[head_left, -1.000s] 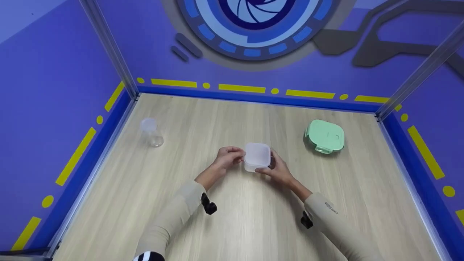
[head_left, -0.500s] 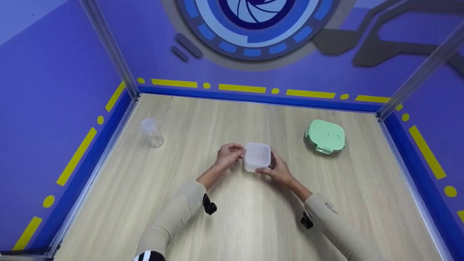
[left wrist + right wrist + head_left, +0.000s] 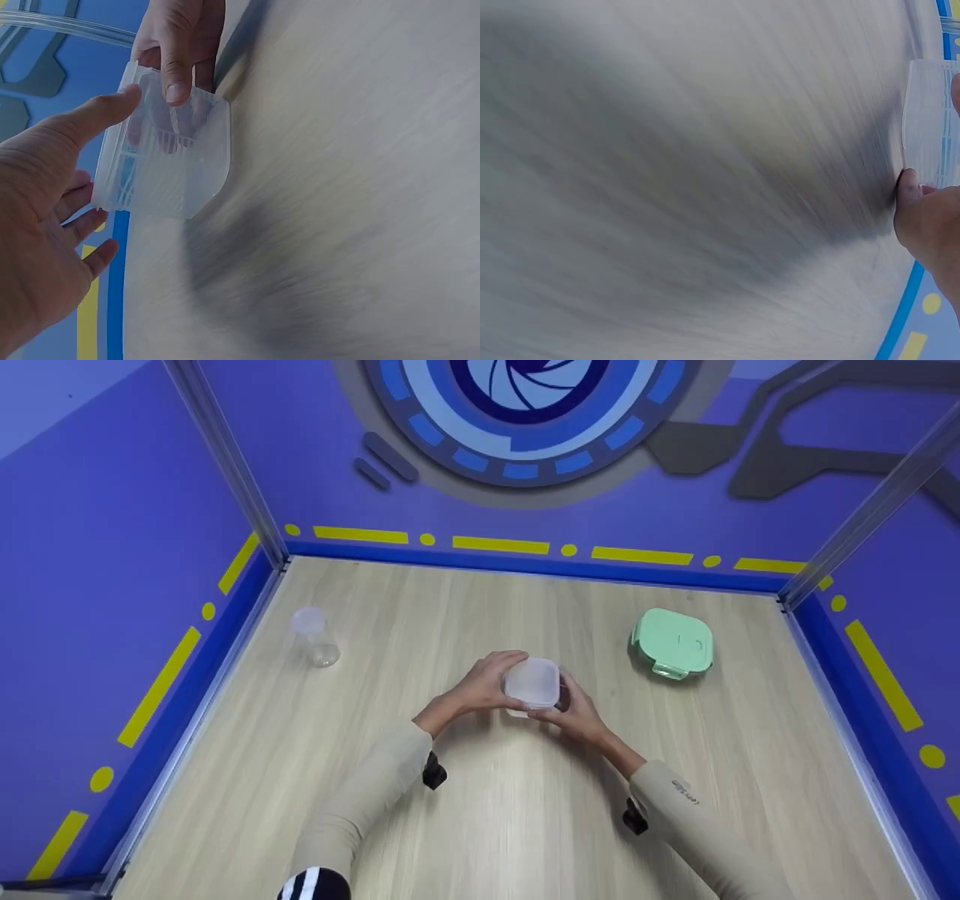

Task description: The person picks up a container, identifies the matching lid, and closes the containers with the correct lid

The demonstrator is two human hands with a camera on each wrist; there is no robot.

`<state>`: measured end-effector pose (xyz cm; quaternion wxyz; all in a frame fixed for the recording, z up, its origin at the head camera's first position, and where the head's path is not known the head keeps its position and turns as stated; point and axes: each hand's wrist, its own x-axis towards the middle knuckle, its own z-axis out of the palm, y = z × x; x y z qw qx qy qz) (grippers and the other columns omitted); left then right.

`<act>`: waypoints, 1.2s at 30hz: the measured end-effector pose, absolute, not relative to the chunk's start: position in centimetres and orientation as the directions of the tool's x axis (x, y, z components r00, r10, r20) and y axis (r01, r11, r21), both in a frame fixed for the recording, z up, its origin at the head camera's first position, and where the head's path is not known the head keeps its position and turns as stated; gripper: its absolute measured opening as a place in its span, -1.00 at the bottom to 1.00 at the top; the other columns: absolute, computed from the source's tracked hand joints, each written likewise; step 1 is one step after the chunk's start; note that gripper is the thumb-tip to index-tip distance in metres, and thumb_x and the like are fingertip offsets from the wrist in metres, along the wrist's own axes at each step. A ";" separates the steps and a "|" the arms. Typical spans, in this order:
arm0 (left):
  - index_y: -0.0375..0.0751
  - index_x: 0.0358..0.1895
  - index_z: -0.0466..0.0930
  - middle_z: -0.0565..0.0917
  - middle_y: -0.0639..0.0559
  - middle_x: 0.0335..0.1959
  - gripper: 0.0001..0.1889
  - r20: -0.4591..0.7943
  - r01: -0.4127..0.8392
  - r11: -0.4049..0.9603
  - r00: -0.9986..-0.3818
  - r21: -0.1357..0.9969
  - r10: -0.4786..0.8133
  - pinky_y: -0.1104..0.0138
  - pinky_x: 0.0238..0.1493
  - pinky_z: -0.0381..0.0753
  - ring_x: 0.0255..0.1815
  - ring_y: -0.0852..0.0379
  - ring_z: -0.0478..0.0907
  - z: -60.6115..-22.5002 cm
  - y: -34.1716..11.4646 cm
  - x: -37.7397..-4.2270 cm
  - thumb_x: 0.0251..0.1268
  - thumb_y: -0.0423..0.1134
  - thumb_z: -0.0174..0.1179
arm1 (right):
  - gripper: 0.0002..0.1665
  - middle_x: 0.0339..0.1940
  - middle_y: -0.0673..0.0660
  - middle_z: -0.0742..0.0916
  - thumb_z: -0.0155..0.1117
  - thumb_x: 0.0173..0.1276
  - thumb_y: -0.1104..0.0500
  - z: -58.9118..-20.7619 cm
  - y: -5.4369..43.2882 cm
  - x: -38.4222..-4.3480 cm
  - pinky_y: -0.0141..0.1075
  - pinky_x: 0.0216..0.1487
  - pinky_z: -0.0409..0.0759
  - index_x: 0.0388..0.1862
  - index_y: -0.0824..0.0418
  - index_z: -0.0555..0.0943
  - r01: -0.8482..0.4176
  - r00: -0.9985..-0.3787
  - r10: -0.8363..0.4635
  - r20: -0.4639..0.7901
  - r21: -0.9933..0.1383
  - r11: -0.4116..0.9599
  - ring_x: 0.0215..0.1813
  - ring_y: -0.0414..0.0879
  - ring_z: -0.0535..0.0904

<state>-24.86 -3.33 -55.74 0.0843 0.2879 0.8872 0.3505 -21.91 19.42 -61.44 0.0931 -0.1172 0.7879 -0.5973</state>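
Note:
A clear plastic food container [image 3: 199, 169] with a frosted square lid [image 3: 534, 681] is in the middle of the table in the head view. My right hand [image 3: 579, 714] grips the container from its right side, thumb along the front wall. From the left, my left hand [image 3: 484, 686] spans the lid, with the thumb at its front edge and the fingers toward the back edge. In the left wrist view that thumb touches the lid's rim, and the fingertips lie by its opposite corner. Only part of the container [image 3: 928, 124] shows in the right wrist view.
A light green lunch box [image 3: 675, 641] with side clips sits at the right of the wooden table [image 3: 495, 825]. To the left stands a clear jar [image 3: 322, 651] with a whitish lid [image 3: 308, 620]. Blue panels [image 3: 97, 585] enclose the table's back and sides.
My left hand has gone from pinched fingers at the container's left edge to a wide hold across the lid. The right hand keeps its grip in the same place.

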 end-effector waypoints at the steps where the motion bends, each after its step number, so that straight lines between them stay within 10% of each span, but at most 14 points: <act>1: -0.23 0.50 0.34 0.40 -0.14 0.52 -0.08 0.048 0.451 0.596 -0.821 0.665 0.568 -0.13 0.55 0.22 0.55 -0.15 0.28 -55.6 -3.3 -24.9 0.06 -0.04 0.58 | 0.12 0.42 0.25 0.50 0.61 0.16 0.26 -61.4 19.4 -21.9 -0.02 0.42 0.51 0.61 0.18 0.16 -0.078 -0.956 -0.293 -0.003 -0.961 0.265 0.38 0.11 0.49; 19: -0.38 0.46 0.35 0.43 -0.24 0.41 0.01 0.087 0.452 0.581 -0.833 0.677 0.547 -0.09 0.45 0.39 0.42 -0.19 0.33 -55.9 -3.6 -23.6 -0.07 -0.01 0.63 | 0.03 0.44 0.31 0.55 0.59 0.18 0.20 -61.1 19.6 -21.5 0.05 0.41 0.51 0.57 0.23 0.28 -0.104 -0.946 -0.324 -0.010 -0.937 0.332 0.42 0.19 0.51; 30: -0.50 0.45 0.30 0.41 -0.37 0.34 -0.28 -0.077 0.163 0.502 -0.903 0.850 0.423 0.04 0.22 0.65 0.23 -0.26 0.54 -54.4 -5.2 -21.5 0.28 -0.35 0.39 | -0.48 0.21 0.41 0.68 0.39 0.32 0.42 -61.3 19.3 -20.7 0.10 0.29 0.61 0.26 0.43 0.53 -0.069 -0.990 -0.133 0.036 -0.965 0.254 0.25 0.33 0.63; 36: -0.53 0.40 0.36 0.61 -0.35 0.10 -0.34 -0.106 0.137 0.476 -0.887 0.869 0.449 0.18 0.07 0.74 0.09 -0.23 0.69 -53.8 -5.2 -21.3 0.25 -0.43 0.36 | -0.25 0.43 0.44 0.51 0.26 0.30 0.49 -61.1 19.9 -20.8 0.19 0.43 0.45 0.48 0.44 0.32 -0.042 -0.970 -0.241 -0.014 -0.973 0.228 0.44 0.36 0.46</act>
